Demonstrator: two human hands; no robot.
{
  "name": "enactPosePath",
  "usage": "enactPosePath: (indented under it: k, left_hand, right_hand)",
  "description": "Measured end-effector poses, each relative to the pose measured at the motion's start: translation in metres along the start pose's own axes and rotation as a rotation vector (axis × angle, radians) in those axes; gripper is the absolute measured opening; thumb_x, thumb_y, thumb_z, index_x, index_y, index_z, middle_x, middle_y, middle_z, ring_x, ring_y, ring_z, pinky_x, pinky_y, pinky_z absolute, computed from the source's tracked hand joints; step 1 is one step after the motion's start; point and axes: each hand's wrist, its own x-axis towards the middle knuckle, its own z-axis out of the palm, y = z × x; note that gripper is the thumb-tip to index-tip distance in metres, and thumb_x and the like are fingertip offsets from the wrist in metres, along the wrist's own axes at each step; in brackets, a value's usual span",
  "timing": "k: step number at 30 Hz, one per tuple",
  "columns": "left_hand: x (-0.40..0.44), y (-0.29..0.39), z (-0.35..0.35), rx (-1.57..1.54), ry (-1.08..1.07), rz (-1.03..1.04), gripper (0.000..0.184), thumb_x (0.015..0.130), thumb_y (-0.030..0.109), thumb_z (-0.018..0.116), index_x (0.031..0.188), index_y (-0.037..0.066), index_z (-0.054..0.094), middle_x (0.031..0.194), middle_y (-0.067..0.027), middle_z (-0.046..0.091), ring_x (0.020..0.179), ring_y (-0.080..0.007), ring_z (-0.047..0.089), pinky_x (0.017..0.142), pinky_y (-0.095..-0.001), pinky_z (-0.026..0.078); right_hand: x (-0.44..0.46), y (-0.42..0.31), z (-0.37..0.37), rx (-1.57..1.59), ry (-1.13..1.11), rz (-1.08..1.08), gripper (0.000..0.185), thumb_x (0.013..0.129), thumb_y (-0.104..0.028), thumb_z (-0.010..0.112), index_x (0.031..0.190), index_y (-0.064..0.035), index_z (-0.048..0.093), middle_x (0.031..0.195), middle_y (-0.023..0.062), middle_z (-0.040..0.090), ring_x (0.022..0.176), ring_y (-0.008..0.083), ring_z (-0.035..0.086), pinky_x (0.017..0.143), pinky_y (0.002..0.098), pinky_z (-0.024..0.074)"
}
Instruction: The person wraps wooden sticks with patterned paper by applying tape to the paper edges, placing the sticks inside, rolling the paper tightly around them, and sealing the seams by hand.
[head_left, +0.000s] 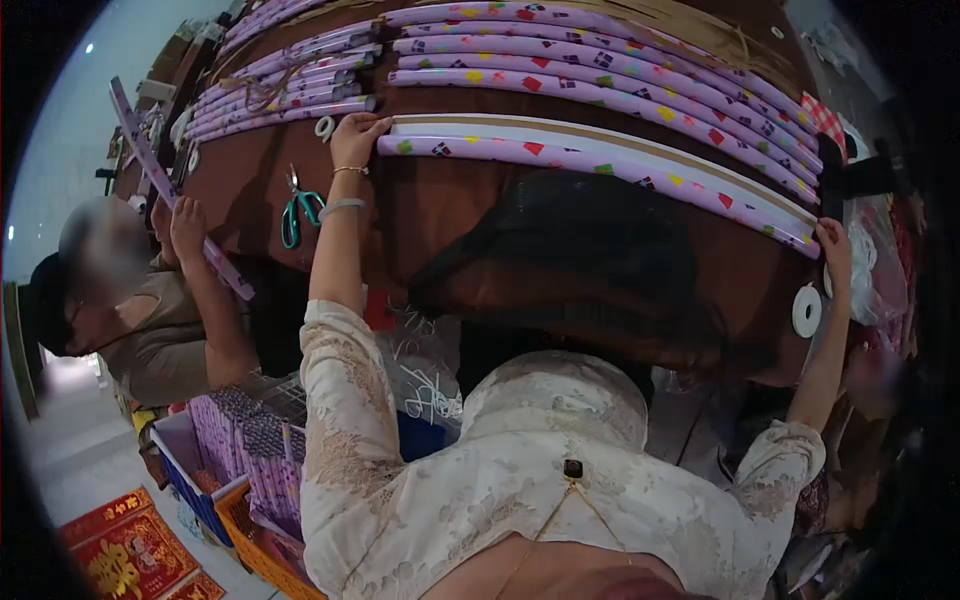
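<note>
A partly unrolled lilac roll of wrapping paper (pixel 590 165) with colourful prints lies across the brown table in front of me. Along its far side show a white edge and a tan strip. My left hand (pixel 355 140) is closed on the left end of this paper, fingers pinched at the corner. At the opposite end my right hand (pixel 835 248) grips the right corner between thumb and fingers. Teal-handled scissors (pixel 299 208) lie left of my left forearm. A white tape roll (pixel 806 311) rests just below my right hand, and a smaller tape roll (pixel 324 127) lies beside my left hand.
More lilac rolls (pixel 600 90) lie in rows farther back, with a second stack (pixel 290 95) at the left. A co-worker (pixel 170 320) on the left holds a narrow lilac roll (pixel 150 160). Crates (pixel 235 520) of folded lilac packs stand on the floor, lower left.
</note>
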Motion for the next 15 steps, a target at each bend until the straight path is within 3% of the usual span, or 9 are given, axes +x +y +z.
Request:
enactPosePath:
  k: [2, 15]
  left_hand:
    - [0.011, -0.018, -0.001, 0.022, -0.004, 0.023, 0.041, 0.066, 0.024, 0.078, 0.090, -0.003, 0.059, 0.082, -0.0088, 0.066, 0.072, -0.0113, 0.061, 0.065, -0.0220, 0.048]
    - [0.002, -0.001, -0.001, 0.015, 0.017, -0.005, 0.037, 0.065, 0.021, 0.079, 0.087, -0.002, 0.061, 0.081, -0.0083, 0.066, 0.073, -0.0125, 0.062, 0.066, -0.0231, 0.049]
  right_hand:
    - [0.005, 0.008, -0.003, -0.010, -0.034, -0.010, 0.029, 0.087, -0.027, 0.057, 0.103, -0.0028, 0.056, 0.090, 0.0043, 0.056, 0.085, 0.0133, 0.053, 0.076, 0.0257, 0.0421]
    - [0.011, 0.021, -0.006, -0.012, -0.036, -0.027, 0.029, 0.087, -0.027, 0.057, 0.104, -0.0025, 0.056, 0.093, 0.0039, 0.056, 0.087, 0.0135, 0.052, 0.078, 0.0260, 0.0414]
